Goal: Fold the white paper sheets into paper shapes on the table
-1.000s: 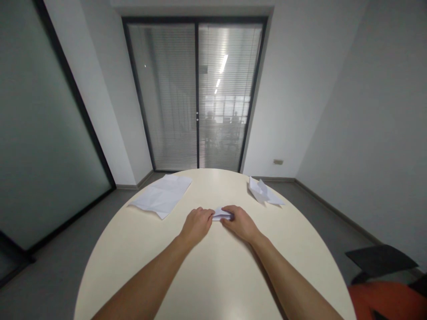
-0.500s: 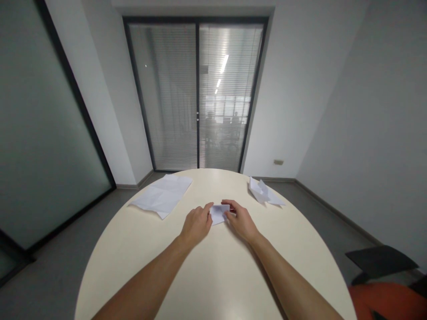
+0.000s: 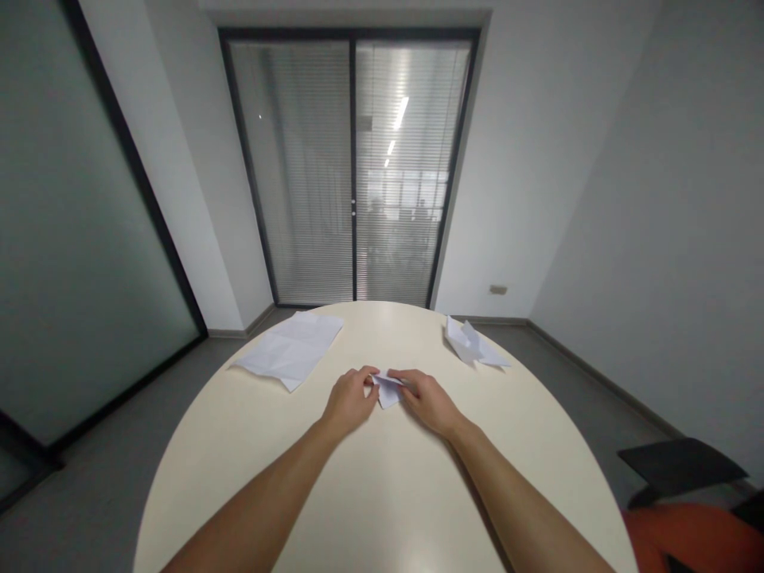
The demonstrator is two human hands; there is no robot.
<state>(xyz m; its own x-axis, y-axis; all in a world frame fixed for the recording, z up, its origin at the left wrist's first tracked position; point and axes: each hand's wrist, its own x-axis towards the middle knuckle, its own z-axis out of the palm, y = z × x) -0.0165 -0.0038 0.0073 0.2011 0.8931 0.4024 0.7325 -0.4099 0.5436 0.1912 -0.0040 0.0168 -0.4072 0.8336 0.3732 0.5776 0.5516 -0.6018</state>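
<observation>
Near the middle of the table, a small folded piece of white paper (image 3: 389, 392) lies between my two hands. My left hand (image 3: 352, 402) pinches its left side, thumb in front and fingers behind. On the opposite side my right hand (image 3: 430, 400) grips the paper, its index finger stretched along the top fold and the thumb below. The upper flap leans towards me over the lower part. Fingertips cover both side edges of the paper.
A creased white sheet (image 3: 292, 350) lies flat at the table's left. Folded white paper resembling a boat (image 3: 469, 344) rests near the right edge. The pale round table (image 3: 370, 493) stands before a glass door (image 3: 352, 167). A black and red chair (image 3: 686, 469) is at lower right.
The paper's upper part has tipped forward and down towards me. My right index finger has moved left along its top, and my left fingers have curled lower.
</observation>
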